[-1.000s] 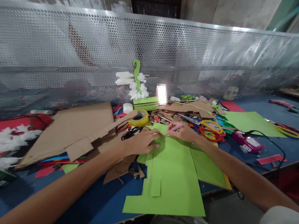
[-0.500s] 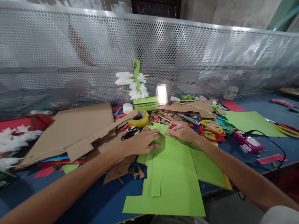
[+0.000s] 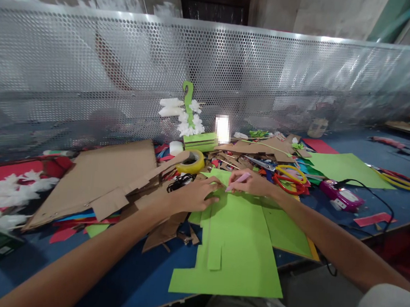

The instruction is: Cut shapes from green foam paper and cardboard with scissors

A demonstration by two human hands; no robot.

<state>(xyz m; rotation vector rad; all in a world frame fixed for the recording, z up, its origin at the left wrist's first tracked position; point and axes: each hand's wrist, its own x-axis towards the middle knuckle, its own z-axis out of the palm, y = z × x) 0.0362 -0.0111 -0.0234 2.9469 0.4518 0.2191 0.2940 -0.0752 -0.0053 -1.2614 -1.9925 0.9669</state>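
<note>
A bright green sheet (image 3: 243,249) with a stepped left edge lies before me, overhanging the table's front. My left hand (image 3: 197,195) rests on its upper left part, thumb apart from the fingers, over a narrow green strip (image 3: 214,258) laid lengthwise on the sheet. In my right hand (image 3: 250,182) is a slim pink pen (image 3: 241,178), its tip down on the sheet close to my left fingertips. Whatever mark lies under the tip is too small to make out.
Brown cardboard (image 3: 116,166) is piled at left, by white paper flowers (image 3: 20,187). Yellow tape (image 3: 193,162), scissors (image 3: 291,176) and scraps lie beyond the sheet. A purple corded device (image 3: 340,195) and more scissors (image 3: 400,179) sit at right. A perforated metal panel (image 3: 126,73) borders the back.
My right hand has drawn the pen a short way toward me along the sheet, beside the strip. My left hand has stayed in place.
</note>
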